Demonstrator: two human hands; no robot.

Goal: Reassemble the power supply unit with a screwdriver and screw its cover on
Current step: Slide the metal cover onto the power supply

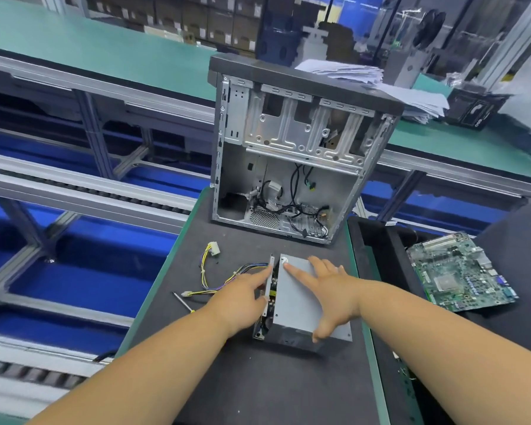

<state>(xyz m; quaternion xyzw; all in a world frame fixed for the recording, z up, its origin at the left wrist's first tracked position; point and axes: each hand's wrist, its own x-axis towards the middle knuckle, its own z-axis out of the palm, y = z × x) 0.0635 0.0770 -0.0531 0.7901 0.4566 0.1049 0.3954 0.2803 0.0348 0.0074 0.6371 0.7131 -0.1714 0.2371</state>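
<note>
- Lying on the dark mat (215,378), the PSU (301,305) sits just before the open case (288,154).
- Right hand (328,286) rests flat on its grey cover (298,299), fingers spread, thumb over the near edge.
- Left hand (242,296) presses straight fingers against the unit's left plate (269,282).
- Wires (215,271) trail left; a screwdriver (183,301) lies beside them, untouched.
- Motherboard (460,271) lies well right.

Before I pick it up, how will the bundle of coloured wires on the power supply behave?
The wire bundle looks floppy, since it curves loosely over the mat. Its connectors would probably dangle and could snag the screwdriver nearby.
</note>
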